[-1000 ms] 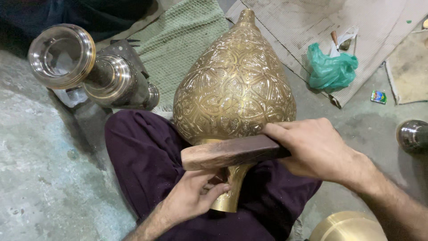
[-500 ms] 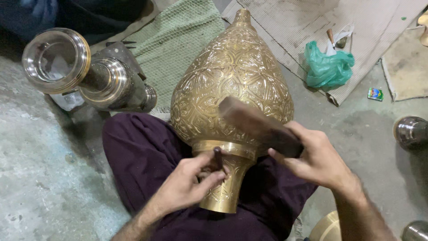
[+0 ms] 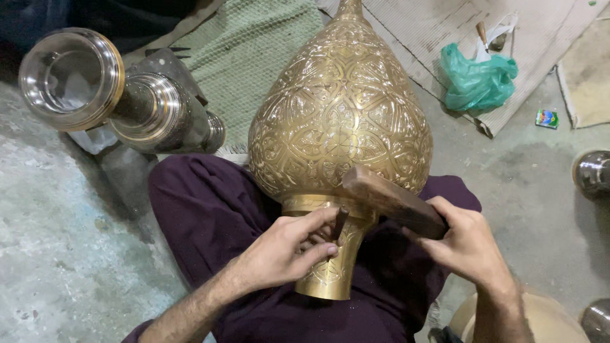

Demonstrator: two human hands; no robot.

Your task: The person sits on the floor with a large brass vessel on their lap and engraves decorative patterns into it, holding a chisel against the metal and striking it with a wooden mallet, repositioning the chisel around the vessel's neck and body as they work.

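A large engraved brass vessel (image 3: 340, 121), bulb-shaped with a narrow neck, lies across my lap on dark purple cloth (image 3: 210, 216). My left hand (image 3: 286, 251) pinches a small dark chisel (image 3: 340, 222) and sets its tip against the neck (image 3: 327, 273) of the vessel. A wooden block (image 3: 391, 200) is gripped in my right hand (image 3: 467, 244); its far end sits just above the top of the chisel, close to the vessel's shoulder.
A shiny metal stand with a wide cup-shaped mouth (image 3: 70, 79) lies at the upper left. Green woven matting (image 3: 254, 51) is behind the vessel. A green plastic bag (image 3: 476, 79) sits on cardboard at the upper right. Round metal pieces (image 3: 591, 174) lie at the right edge.
The wooden block, held flat across the vessel's neck a second ago, was lifted and now comes down onto the chisel. My left hand has set the chisel on the neck.
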